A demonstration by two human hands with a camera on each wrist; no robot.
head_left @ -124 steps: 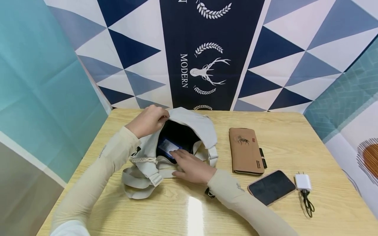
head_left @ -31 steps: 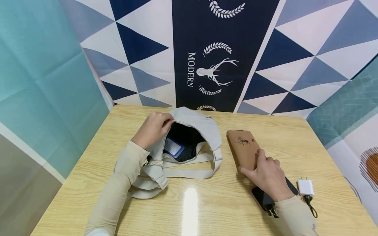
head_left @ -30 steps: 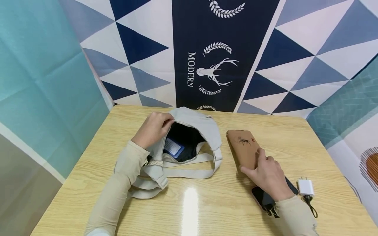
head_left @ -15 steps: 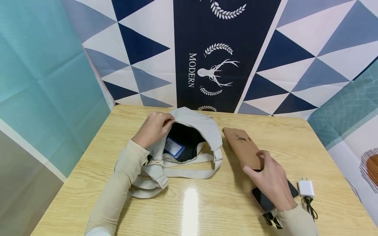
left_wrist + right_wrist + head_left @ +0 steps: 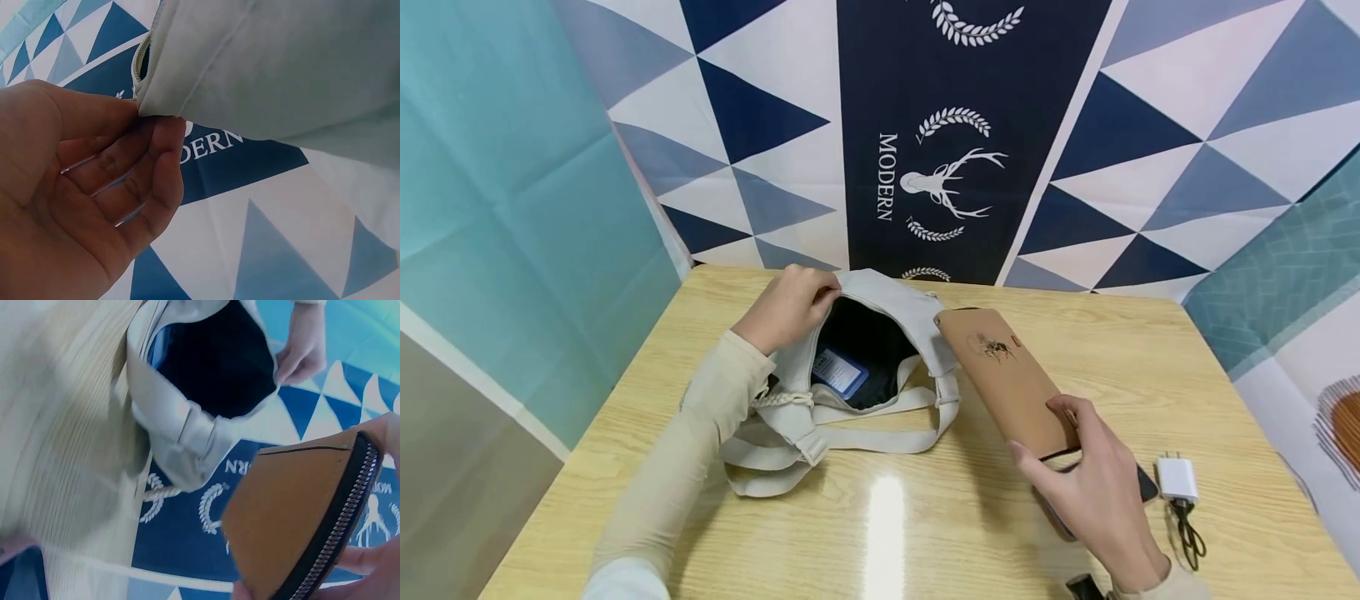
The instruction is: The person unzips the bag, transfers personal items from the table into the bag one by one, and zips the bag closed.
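An off-white bag [image 5: 891,293] lies on the table with its zipped mouth spread wide. My left hand [image 5: 790,310] pinches the upper left edge of that mouth; in the left wrist view, thumb and fingertips grip the cloth beside the zip. Inside the dark lining sits a blue-edged card [image 5: 841,372] with a white label. My right hand [image 5: 1097,483] grips a tan zip wallet [image 5: 1000,375] by its near end, thumb on one side and fingers on the other. The wallet is raised and tilted, its far end close to the bag's right side. Its black zip [image 5: 331,531] faces the right wrist camera.
A dark phone [image 5: 1145,485] lies under the right hand, partly hidden. Right of it are a white charger plug [image 5: 1176,477] and its black cable [image 5: 1191,533]. Bag straps [image 5: 880,440] trail over the table in front of the bag. A patterned cloth wall stands behind.
The right hand left the bag's mouth, took hold of the wallet and lifted it off the table, leftward toward the bag. The left hand has kept its grip on the bag's edge.
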